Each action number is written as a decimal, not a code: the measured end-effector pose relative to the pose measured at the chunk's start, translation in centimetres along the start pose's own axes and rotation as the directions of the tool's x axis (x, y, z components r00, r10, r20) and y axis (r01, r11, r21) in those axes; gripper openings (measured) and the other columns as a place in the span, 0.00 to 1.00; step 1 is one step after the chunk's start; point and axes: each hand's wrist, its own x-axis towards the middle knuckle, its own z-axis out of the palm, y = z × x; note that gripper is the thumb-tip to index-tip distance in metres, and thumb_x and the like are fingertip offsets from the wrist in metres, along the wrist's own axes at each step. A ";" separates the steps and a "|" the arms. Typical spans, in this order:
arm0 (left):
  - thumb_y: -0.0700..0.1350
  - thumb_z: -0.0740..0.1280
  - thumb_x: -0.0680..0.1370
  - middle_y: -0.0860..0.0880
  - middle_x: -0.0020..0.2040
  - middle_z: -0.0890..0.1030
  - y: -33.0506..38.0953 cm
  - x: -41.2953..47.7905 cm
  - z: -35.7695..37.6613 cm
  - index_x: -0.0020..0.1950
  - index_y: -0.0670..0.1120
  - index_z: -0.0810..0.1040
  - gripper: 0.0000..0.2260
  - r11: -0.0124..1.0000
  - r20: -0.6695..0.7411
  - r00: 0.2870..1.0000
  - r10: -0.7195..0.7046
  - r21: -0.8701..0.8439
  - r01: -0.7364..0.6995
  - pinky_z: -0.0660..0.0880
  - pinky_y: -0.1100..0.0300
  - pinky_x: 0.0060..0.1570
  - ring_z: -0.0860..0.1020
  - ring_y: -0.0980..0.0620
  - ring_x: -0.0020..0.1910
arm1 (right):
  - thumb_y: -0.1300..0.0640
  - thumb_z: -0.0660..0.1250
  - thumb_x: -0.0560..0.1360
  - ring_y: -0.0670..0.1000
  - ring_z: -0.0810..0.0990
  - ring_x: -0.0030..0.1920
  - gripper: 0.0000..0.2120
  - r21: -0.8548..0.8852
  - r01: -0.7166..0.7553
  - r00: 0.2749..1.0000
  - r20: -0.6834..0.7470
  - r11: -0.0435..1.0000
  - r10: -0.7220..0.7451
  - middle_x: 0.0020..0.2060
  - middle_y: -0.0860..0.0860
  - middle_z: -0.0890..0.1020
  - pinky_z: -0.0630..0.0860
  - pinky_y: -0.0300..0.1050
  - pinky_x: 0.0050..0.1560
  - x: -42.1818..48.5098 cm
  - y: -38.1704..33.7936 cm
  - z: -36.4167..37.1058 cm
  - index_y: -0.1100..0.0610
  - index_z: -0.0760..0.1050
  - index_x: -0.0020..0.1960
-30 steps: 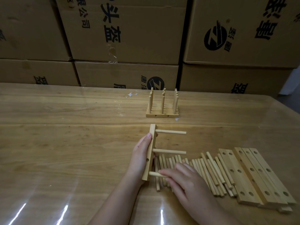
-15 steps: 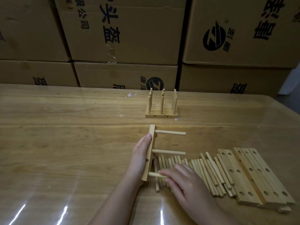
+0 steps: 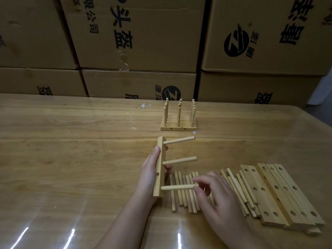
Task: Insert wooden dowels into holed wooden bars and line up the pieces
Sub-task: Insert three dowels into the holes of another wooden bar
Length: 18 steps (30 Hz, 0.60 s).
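Across the back, behind the desk [image 3: 71,159], I see stacked cardboard boxes [image 3: 136,33] printed with black characters and a round logo. They are closed and one seam is taped, so I cannot tell what they hold. On my left the desk's glossy top catches streaks of glare.

Near the middle, the left hand [image 3: 150,169] grips a holed bar [image 3: 159,164]. Its fingers are wrapped round the bar, holding it on edge with its length running away from me. Three dowels sit in the bar's holes and stick out to the right: the far dowel [image 3: 179,140], the middle dowel [image 3: 179,160] and the nearest dowel [image 3: 177,187]. A small hole shows on the bar's side face between the lower two.

Beyond the bar, toward the boxes, a finished set [image 3: 178,128] lies flat with its dowels standing upright in three rows.

The right hand [image 3: 221,200] pinches the free end of the nearest dowel between thumb and forefinger, the other fingers loosely curled. Under and beside this hand, loose dowels [image 3: 183,194] lie side by side on the desk. At the far right, touching them, spare bars [image 3: 280,194] lie flat with their open holes facing up.
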 end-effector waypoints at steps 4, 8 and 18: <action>0.62 0.66 0.68 0.48 0.29 0.78 -0.1 0.2 -0.2 0.54 0.49 0.82 0.23 1.000 -0.017 1.000 -0.010 -0.001 0.010 0.74 0.63 0.32 0.77 0.53 0.30 | 0.53 0.61 0.76 0.41 0.73 0.40 0.10 0.006 0.018 1.000 -0.014 1.000 -0.018 0.38 0.43 0.75 0.71 0.40 0.41 0.1 0.3 0.3 0.57 0.78 0.47; 0.63 0.66 0.66 0.48 0.29 0.78 -0.1 0.4 -0.3 0.53 0.49 0.82 0.24 1.000 -0.022 1.000 -0.008 0.005 0.008 0.74 0.65 0.26 0.77 0.55 0.27 | 0.52 0.61 0.76 0.41 0.74 0.40 0.11 0.043 -0.016 1.000 -0.023 0.999 0.017 0.37 0.43 0.76 0.71 0.37 0.41 0.1 0.4 0.3 0.58 0.78 0.46; 0.60 0.65 0.71 0.48 0.28 0.78 -0.3 0.5 -0.3 0.51 0.49 0.83 0.18 0.999 -0.048 0.999 0.023 0.029 -0.022 0.74 0.65 0.26 0.76 0.56 0.24 | 0.51 0.61 0.75 0.40 0.75 0.40 0.11 0.116 -0.065 0.998 -0.019 0.991 0.068 0.37 0.41 0.75 0.71 0.34 0.40 0.1 0.4 0.5 0.57 0.78 0.45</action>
